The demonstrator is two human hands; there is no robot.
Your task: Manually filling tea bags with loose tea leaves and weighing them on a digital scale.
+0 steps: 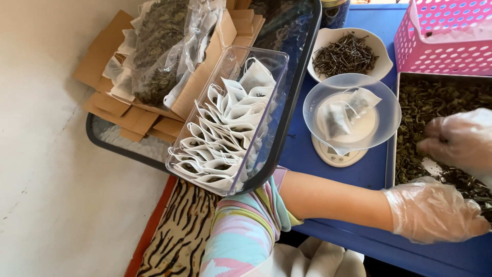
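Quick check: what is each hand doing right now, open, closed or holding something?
Left hand: gloved, loosely curled at the tray of dried leaves; grip unclear.
Right hand: gloved, fingers in leaves; cannot tell.

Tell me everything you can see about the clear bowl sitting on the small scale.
The clear, shallow round plastic bowl sits level on a small white kitchen scale standing on the blue table. It holds white filled tea bags with dark leaf showing through; one seems to have a drawstring. Its rim overhangs the scale all round. A white bowl of dark thin dried leaves stands just behind it, and a metal tray of green dried leaves lies beside it. Neither gloved hand touches it.
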